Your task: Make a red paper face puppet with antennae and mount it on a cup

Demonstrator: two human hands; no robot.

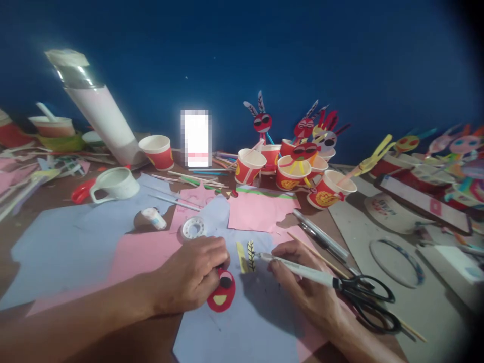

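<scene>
My right hand [298, 272] is closed round a white marker pen [302, 270]. The pen's tip is at a small pale yellow paper feather [250, 256] with black vein lines. A plain yellow paper strip [242, 257] lies just left of it. My left hand [202, 269] is closed, fingers curled, on the edge of a red paper face [223, 295] with a pink and black eye and a yellow mouth. The hand covers part of the face. Blue paper [227, 333] lies underneath. Black-handled scissors [372, 300] are beside my right wrist.
Red paper cups [247, 166], several with paper figures [262, 122], stand along the back. A tape roll [192, 228], a small white glue bottle [154, 218], a white mug [115, 184] and pink paper [257, 212] lie ahead. A phone [425, 201] is at the right.
</scene>
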